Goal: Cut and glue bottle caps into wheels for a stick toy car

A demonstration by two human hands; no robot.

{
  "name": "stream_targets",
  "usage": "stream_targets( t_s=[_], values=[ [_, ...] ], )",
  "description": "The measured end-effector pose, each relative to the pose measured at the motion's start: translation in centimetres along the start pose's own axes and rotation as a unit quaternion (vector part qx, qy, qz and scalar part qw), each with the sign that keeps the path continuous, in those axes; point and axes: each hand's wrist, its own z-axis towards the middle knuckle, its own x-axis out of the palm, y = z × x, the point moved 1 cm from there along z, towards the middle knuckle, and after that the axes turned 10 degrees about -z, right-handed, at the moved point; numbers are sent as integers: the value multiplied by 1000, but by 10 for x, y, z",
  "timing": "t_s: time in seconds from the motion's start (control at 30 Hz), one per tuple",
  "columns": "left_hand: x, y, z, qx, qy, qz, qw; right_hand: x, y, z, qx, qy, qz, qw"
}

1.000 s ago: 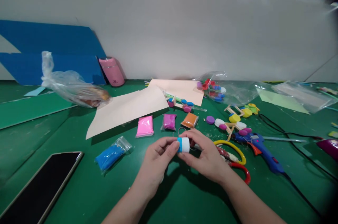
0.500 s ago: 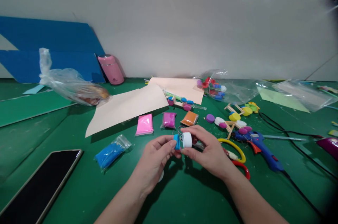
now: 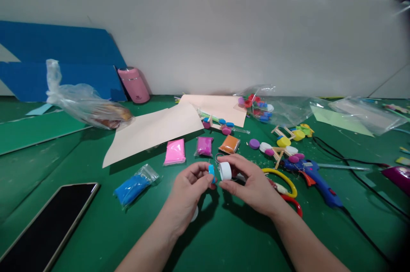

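My left hand (image 3: 192,184) pinches a small bright blue piece (image 3: 212,174) between thumb and fingers; whether it is clay or plastic I cannot tell. Just to its right, my right hand (image 3: 251,182) grips a white bottle cap (image 3: 226,171) by its rim. A narrow gap lies between the blue piece and the cap. Under my left wrist a white round thing (image 3: 194,214) shows in part. Scissors with a yellow and a red handle (image 3: 285,180) lie partly behind my right hand. A bag of blue clay (image 3: 136,185) rests left of my hands.
Pink (image 3: 174,151), purple (image 3: 204,146) and orange clay packets (image 3: 229,144) lie beyond my hands. A blue glue gun (image 3: 323,184) with its cord is at right, near little stick-and-cap cars (image 3: 282,152). A phone (image 3: 48,225) lies at left, a pink flask (image 3: 136,85) by the wall.
The blue piece has turned in my left fingers and moved slightly left, away from the cap. My right hand still holds the white cap, now tilted a little.
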Motion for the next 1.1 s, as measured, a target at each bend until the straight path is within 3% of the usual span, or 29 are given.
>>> stream_targets(
  t_s=[0.07,0.13,0.2,0.27,0.37,0.47,0.57,0.77,0.9,1.0,1.1],
  values=[
    [0,-2,-1,29,0,83,996,0,-1,0,10,-7,-1,1000],
    [1,-5,-3,80,11,220,972,-1,-3,0,26,-30,4,999],
    [4,-7,-5,134,45,381,914,-3,-5,-1,43,-53,18,997],
    [6,-6,-8,164,89,516,836,-4,-6,-1,50,-66,23,996],
    [8,-2,-11,160,155,639,736,-5,-5,-1,50,-64,0,997],
    [9,0,-15,149,196,698,673,-6,-3,-1,52,-60,-18,997],
    [10,-2,-16,153,206,725,640,-4,-4,-1,60,-63,-15,996],
    [7,-5,-15,143,197,743,623,-2,-9,-2,45,-60,-16,997],
    [4,-7,-14,148,188,737,632,-1,-10,-1,58,-55,22,997],
    [3,-10,-12,168,165,697,677,0,-11,0,68,-52,136,987],
    [3,-14,-9,204,93,583,781,2,-11,0,70,-49,260,962]
  ],
)
